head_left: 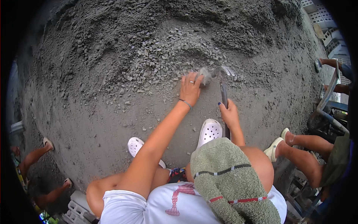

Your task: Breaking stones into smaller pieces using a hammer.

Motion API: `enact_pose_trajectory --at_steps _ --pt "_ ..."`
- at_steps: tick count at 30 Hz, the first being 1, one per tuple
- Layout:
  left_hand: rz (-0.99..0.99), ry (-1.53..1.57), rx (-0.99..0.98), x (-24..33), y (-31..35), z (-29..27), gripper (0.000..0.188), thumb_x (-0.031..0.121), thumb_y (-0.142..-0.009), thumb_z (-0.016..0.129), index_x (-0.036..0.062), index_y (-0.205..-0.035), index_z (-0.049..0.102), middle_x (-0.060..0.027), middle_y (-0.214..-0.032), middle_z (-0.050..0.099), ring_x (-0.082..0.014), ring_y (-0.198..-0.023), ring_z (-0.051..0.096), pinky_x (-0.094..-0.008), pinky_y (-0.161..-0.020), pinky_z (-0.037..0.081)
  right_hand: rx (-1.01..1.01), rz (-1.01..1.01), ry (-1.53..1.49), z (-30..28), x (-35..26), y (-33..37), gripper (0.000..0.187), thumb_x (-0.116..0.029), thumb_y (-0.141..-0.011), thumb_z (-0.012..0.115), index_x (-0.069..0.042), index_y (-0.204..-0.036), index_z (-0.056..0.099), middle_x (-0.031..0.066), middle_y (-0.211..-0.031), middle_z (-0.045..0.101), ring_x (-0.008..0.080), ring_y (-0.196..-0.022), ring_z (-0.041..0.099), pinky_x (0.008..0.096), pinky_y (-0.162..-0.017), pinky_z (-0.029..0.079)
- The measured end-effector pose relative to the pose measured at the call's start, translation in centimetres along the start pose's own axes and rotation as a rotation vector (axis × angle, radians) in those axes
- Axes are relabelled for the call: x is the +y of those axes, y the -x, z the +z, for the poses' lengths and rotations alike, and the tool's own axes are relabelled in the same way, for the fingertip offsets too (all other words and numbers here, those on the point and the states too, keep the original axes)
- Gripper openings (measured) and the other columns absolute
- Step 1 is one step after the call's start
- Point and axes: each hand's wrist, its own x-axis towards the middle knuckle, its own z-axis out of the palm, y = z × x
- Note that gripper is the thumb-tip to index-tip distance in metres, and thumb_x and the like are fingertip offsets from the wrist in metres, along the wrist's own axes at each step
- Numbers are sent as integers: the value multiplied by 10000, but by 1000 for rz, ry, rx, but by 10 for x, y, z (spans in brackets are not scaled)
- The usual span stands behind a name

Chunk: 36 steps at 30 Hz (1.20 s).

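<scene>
My left hand (191, 90), with a ring on one finger and a band at the wrist, steadies a grey lump of stone or concrete (203, 75) on the ground. Its fingers press against the lump's left side. My right hand (231, 112) is closed around the dark handle of a claw hammer (223, 87). The hammer's head is down at the lump's right side, claws pointing right; whether it touches is hard to make out. Just beyond both hands lies a spread of broken grey stone chips (160, 56).
A bank of grey gravel and sand (93, 30) rises beyond the chips. My white clogs (211, 130) rest on the dusty ground, and a green towel (223, 168) lies over my right knee. Other people's legs (302, 149) are at both sides; hollow blocks (322, 16) are stacked far right.
</scene>
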Motion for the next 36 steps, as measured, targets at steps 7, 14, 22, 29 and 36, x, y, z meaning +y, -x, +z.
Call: enact_pose_trajectory --at_steps 7,14,22,29,36 --pt "-91 220 -55 11 15 -6 608 196 -622 657 81 -1145 370 -96 -1127 422 -256 -1101 361 -414 -927 230 -6 -65 57 -10 6 3 170 -167 -726 532 -12 -707 467 15 -546 433 90 -493 399 274 -446 328" --pt "-90 208 -8 -2 10 -5 500 274 -661 645 62 -1070 450 -127 -1043 504 -271 -1043 432 -411 -908 252 -164 -49 -301 -44 -79 38 223 -250 -831 463 -31 -795 447 -21 -547 396 38 -439 337 182 -396 283" --pt "-168 186 88 10 9 3 403 312 -700 608 29 -976 532 -136 -947 566 -263 -947 508 -395 -873 295 148 -631 -44 -15 -35 15 255 -265 -851 401 -14 -810 419 13 -534 436 79 -437 398 220 -402 310" --pt "-194 156 59 19 14 5 397 279 -709 599 10 -992 526 -146 -994 548 -257 -980 494 -403 -893 282 -26 -171 -97 -12 -16 -12 217 -222 -861 402 -41 -744 426 -25 -497 396 52 -430 371 217 -385 295" --pt "-246 213 119 20 10 6 391 259 -704 600 4 -991 527 -143 -1003 545 -259 -983 491 -402 -897 283 63 -840 -554 -47 -117 30 333 -368 -845 402 -36 -852 377 11 -591 347 51 -456 299 172 -401 270"
